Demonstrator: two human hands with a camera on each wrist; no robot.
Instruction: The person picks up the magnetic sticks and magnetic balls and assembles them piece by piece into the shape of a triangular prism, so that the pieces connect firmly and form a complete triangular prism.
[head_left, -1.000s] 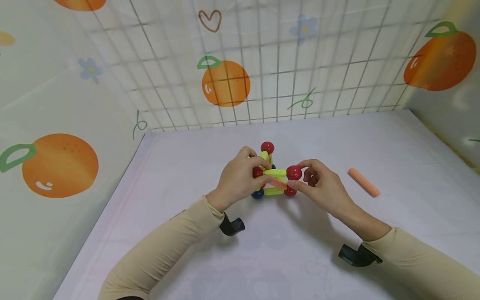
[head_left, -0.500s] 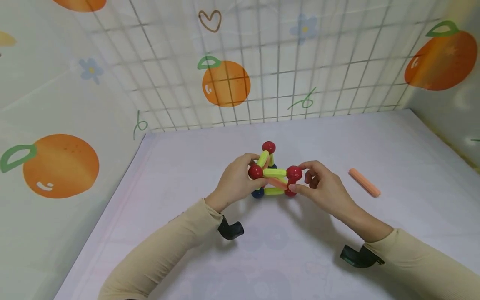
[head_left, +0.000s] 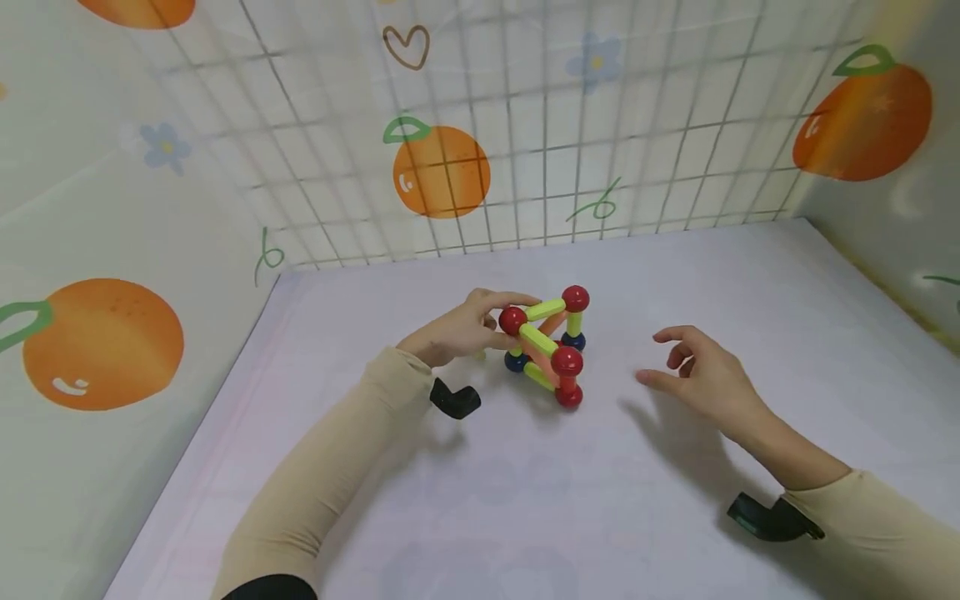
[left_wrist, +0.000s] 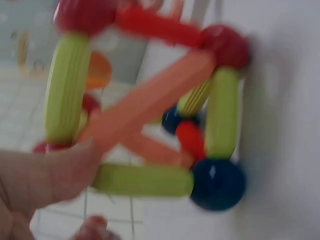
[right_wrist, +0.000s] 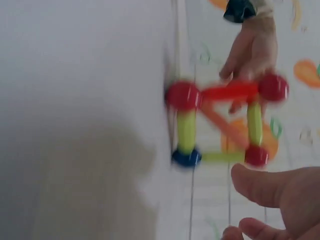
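A box-shaped frame of magnetic rods and balls stands on the table, built from yellow-green and red rods with red and dark blue balls at its corners. My left hand grips its upper left corner. In the left wrist view the thumb presses near the end of an orange rod that runs diagonally across one side; a blue ball is at a lower corner. Off to the right of the frame, my right hand hovers over the table with fingers loosely bent, holding nothing.
The pale table meets a patterned curtain over a wire grid at the back. A small yellow-green piece shows below the left hand. Dark wrist mounts hang under both sleeves.
The right hand has let go of the frame and moved right, over where the loose orange rod lay; that rod no longer shows. The left hand has shifted back and left, and the frame has turned.
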